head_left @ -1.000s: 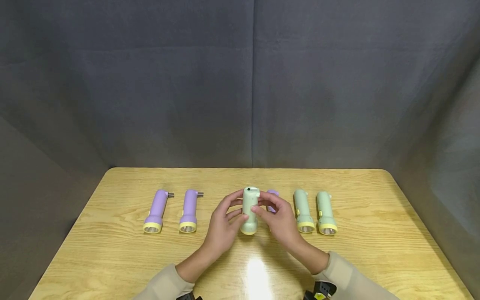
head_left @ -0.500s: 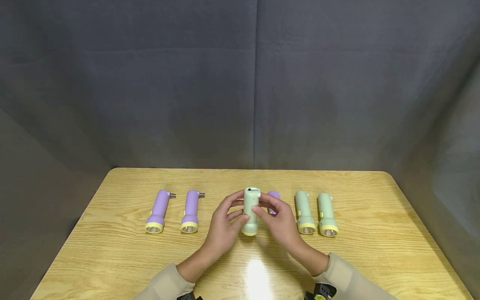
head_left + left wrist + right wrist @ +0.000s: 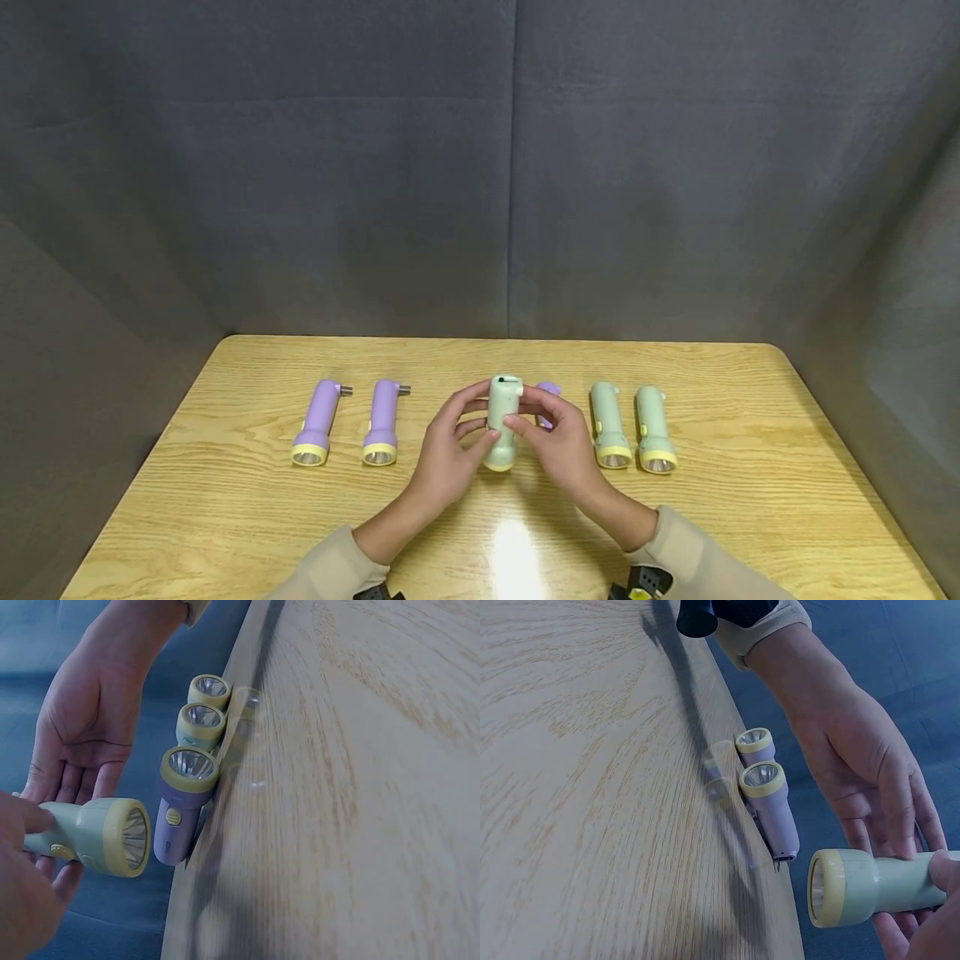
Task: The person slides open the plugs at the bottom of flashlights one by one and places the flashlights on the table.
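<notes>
Both hands hold a pale green flashlight (image 3: 502, 417) with a yellow head ring, above the table. Its lens end points down, and its tail end, with a dark slot, faces up. My left hand (image 3: 444, 458) grips it from the left, thumb on its near side. From the right, my right hand (image 3: 564, 446) pinches it between thumb and fingers. A yellow switch (image 3: 62, 851) on the flashlight shows in the left wrist view. Behind my right hand lies a purple flashlight (image 3: 550, 388), partly hidden; the left wrist view shows its lens end and switch.
Two purple flashlights (image 3: 383, 417) with metal prongs sticking out lie at the left of the wooden table (image 3: 225, 517). Two green flashlights (image 3: 652, 421) lie at the right. All point their lenses toward me. Grey curtains (image 3: 337, 167) surround the table.
The hands keep the same grip on the green flashlight. The head view has shifted slightly, so everything on the table appears a little farther right.
</notes>
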The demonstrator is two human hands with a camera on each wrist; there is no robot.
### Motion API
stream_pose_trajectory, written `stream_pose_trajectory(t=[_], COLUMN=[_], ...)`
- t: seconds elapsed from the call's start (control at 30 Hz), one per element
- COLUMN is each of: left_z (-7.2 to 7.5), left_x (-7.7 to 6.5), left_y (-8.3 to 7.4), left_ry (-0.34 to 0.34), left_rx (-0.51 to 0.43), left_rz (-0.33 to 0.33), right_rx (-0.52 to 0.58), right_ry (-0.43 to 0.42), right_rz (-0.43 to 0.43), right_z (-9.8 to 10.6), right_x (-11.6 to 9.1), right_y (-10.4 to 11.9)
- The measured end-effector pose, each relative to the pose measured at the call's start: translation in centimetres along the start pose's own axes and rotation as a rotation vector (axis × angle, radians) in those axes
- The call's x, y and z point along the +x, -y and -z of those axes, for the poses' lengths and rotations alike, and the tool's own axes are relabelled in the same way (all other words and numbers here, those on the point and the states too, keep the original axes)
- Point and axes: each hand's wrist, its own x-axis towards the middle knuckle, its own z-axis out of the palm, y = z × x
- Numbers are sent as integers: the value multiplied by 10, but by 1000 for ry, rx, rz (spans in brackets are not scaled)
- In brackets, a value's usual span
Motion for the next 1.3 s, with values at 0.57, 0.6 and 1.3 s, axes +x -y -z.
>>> stream_pose_trajectory(t=[0.57, 0.6, 1.3], left_z=[8, 8, 11], left_x=[5, 6, 13], left_y=[-18, -19, -40], left_ry=[5, 2, -39], left_rx=[-75, -82, -154], left_rz=[171, 180, 317], right_rx=[27, 33, 140], right_ry=[7, 10, 79], right_rz=[10, 12, 97], right_z=[1, 1, 0], right_x=[-4, -4, -11], right_y=[3, 4, 4])
